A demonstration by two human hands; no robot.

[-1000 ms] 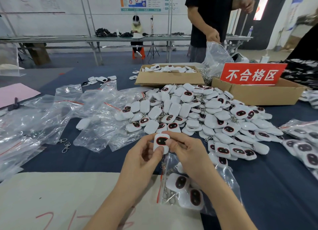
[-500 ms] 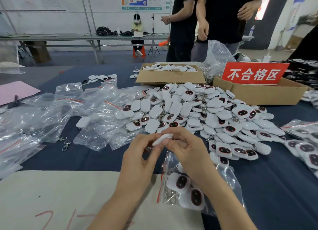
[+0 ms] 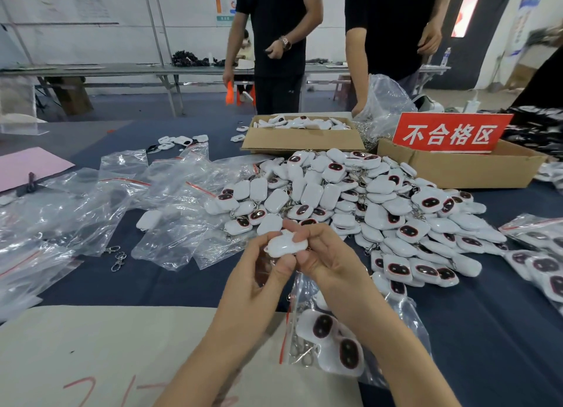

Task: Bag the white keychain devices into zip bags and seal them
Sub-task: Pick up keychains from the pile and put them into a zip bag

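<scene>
A white keychain device (image 3: 286,244) is held between both hands above the table, its plain white back facing up. My left hand (image 3: 262,272) pinches its left end and my right hand (image 3: 326,257) pinches its right end. Below my right wrist lies a zip bag (image 3: 335,339) with a red seal strip, holding a few devices with dark oval screens. A big pile of white keychain devices (image 3: 365,205) covers the blue table behind my hands.
Several empty zip bags (image 3: 122,205) lie at the left with loose metal clasps (image 3: 117,259). Two cardboard boxes (image 3: 301,138) (image 3: 457,169) stand at the back, one with a red sign (image 3: 451,132). Filled bags (image 3: 542,254) lie at the right. Two people in black stand beyond the table.
The device has been turned over from screen-up to back-up between my fingers. A second person has walked in behind the table.
</scene>
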